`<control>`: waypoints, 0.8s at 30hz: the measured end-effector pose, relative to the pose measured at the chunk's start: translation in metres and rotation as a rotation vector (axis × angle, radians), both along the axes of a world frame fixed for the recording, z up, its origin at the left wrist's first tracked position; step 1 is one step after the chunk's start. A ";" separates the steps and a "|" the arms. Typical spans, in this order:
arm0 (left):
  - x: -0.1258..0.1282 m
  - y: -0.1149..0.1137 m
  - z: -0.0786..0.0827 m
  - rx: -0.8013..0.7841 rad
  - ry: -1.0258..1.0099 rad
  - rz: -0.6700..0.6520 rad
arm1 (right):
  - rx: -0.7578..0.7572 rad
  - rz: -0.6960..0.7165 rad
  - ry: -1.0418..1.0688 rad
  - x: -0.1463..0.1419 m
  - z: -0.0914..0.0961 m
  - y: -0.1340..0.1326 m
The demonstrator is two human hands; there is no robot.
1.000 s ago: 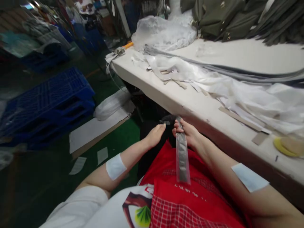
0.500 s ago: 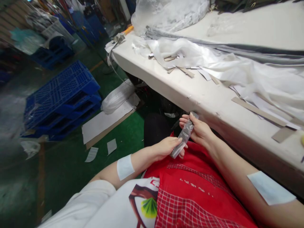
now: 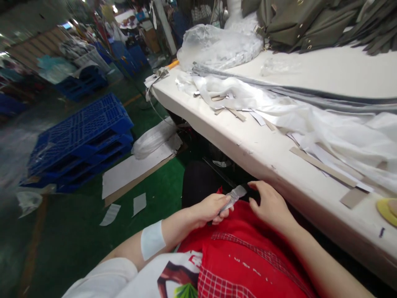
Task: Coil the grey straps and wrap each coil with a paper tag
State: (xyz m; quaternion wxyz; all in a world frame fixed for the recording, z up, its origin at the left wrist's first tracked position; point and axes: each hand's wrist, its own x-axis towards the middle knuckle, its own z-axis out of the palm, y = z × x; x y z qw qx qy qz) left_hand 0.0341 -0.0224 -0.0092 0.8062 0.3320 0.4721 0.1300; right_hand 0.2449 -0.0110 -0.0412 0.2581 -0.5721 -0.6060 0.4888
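Note:
My left hand [image 3: 214,209] is closed around a grey, shiny strip that looks wrapped in clear plastic [image 3: 233,198], held over my lap. The strip's far end sticks out past my thumb towards the table, and its near end is hidden in my fingers. Just to the right, my right hand [image 3: 269,205] is held with thumb and forefinger apart, close to the strip's free end but not around it. Its other fingers are partly hidden. Below both hands is my red apron [image 3: 245,244].
Along the white table [image 3: 217,132] lie crumpled white sheeting [image 3: 279,101], card strips [image 3: 322,165], long grey strips [image 3: 297,91] and a yellow tape roll [image 3: 386,211]. Dark bags [image 3: 297,25] sit at the back. Blue pallets [image 3: 83,136] and a white board [image 3: 136,174] are on the floor.
My right hand has let go of the grey strip and moved slightly right and towards me. My left hand keeps hold of it, now lower. The view has tilted up.

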 end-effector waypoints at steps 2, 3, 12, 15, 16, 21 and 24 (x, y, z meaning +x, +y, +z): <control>0.005 0.000 0.004 0.034 0.002 -0.045 | 0.283 0.241 -0.089 0.003 0.003 -0.012; 0.009 0.000 0.006 0.055 -0.007 -0.073 | 0.367 0.353 -0.123 0.002 0.002 -0.017; 0.014 0.006 0.006 -0.082 -0.026 -0.281 | 0.542 0.380 -0.371 0.006 -0.019 -0.013; 0.012 0.010 0.011 -0.079 -0.072 -0.219 | 0.477 0.318 -0.259 0.010 -0.022 -0.009; 0.013 0.012 0.015 -0.077 -0.103 -0.169 | 0.424 0.297 -0.199 0.010 -0.024 -0.008; 0.016 0.042 0.047 -0.073 -0.266 0.073 | 0.021 0.273 0.117 0.000 -0.031 -0.010; 0.014 0.074 0.065 0.067 -0.430 0.371 | -0.166 0.271 0.257 -0.014 -0.021 -0.023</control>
